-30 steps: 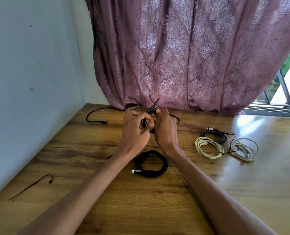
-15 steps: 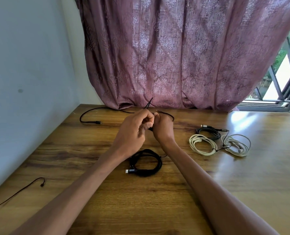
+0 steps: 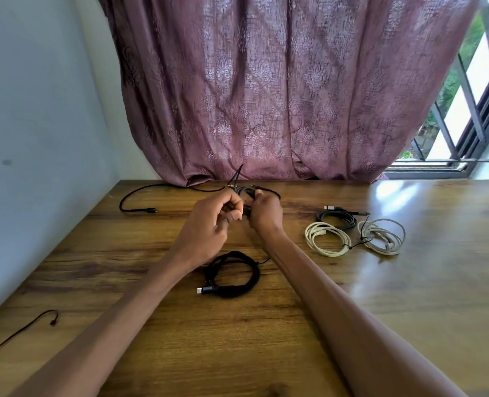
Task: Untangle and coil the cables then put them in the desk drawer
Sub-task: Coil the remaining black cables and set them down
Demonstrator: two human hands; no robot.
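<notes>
Both hands — left hand, right hand — grip the black cable above the counter. We judge its loose tail may snag and spring the coil open.

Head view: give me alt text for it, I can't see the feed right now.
Both hands, left hand and right hand, grip a thin black cable above the wooden desk, its loose end trailing left. A coiled black cable lies between the forearms; two coiled white cables and a dark coil lie to the right, before a purple curtain.
</notes>
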